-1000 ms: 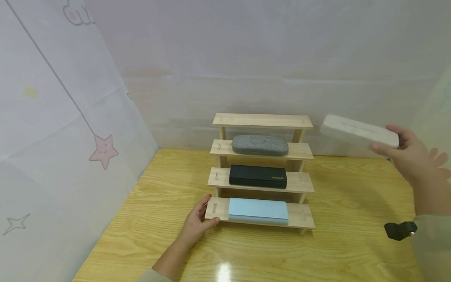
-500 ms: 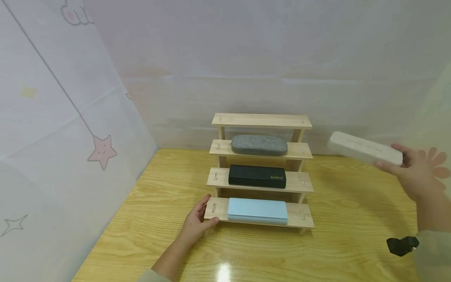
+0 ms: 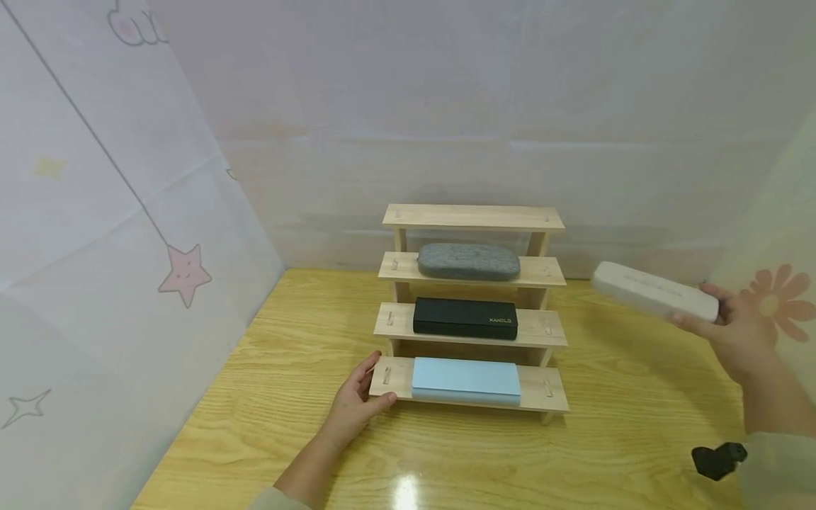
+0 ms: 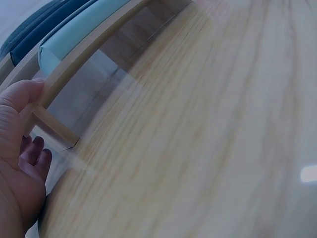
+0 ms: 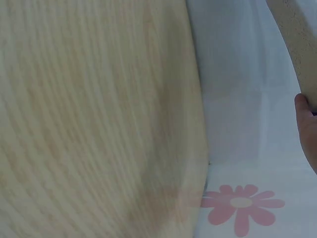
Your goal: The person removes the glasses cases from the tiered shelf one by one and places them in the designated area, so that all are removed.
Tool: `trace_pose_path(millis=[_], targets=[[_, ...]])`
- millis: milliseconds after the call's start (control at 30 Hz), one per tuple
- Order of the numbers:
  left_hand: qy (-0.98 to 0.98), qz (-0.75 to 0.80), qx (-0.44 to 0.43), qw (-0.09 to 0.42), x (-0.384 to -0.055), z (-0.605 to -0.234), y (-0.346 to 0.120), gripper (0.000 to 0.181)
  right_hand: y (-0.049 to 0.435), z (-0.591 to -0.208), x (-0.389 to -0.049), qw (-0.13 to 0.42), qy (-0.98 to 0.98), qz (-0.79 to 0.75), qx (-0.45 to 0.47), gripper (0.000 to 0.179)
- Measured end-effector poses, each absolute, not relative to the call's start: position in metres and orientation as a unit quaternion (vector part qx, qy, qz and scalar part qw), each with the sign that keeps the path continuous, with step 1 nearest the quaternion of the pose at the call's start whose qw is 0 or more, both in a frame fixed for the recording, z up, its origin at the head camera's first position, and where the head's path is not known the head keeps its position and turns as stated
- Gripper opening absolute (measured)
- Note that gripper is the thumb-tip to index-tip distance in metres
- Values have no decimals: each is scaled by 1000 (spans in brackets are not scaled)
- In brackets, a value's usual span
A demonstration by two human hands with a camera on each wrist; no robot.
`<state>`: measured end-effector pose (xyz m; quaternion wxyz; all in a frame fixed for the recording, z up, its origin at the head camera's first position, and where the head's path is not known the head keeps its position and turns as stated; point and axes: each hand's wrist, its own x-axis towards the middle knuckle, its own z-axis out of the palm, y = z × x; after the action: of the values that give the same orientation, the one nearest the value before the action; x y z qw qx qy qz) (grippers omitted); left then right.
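In the head view my right hand (image 3: 742,340) grips one end of a cream-white glasses case (image 3: 656,292), held tilted in the air right of a tiered wooden rack (image 3: 472,217). Only the thumb and an edge of the case (image 5: 292,39) show in the right wrist view. My left hand (image 3: 357,404) holds the left end of the rack's lowest board, its thumb on the front edge. The left wrist view shows the same grip by the hand (image 4: 15,183). On the rack lie a grey fabric case (image 3: 468,262), a black case (image 3: 462,319) and a light blue case (image 3: 465,379), one per step.
The rack stands on a wood-grain table (image 3: 268,425). A pale backdrop (image 3: 408,106) rises behind and at both sides, with a pink star (image 3: 186,275) and a red flower (image 3: 780,301) printed on it. A small black device (image 3: 719,460) sits at the right wrist.
My right hand has come down with the cream-white case, from about the top board's height in the picture to lower beside the rack. The left hand and the rack stay in place.
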<state>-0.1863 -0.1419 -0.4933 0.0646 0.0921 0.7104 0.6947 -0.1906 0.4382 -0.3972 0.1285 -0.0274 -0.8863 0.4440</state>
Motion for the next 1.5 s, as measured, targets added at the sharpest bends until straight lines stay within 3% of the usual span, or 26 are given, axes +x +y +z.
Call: trace_pose_path(millis=[467, 733, 1500], targets=[[712, 693, 90, 64, -186, -489, -141, 82, 447, -424, -180, 75, -871, 484, -42, 86], [715, 690, 97, 65, -185, -491, -141, 83, 449, -442, -179, 97, -836, 539, -23, 85], [701, 704, 97, 64, -185, -492, -142, 82, 452, -470, -174, 48, -837, 542, -57, 90]])
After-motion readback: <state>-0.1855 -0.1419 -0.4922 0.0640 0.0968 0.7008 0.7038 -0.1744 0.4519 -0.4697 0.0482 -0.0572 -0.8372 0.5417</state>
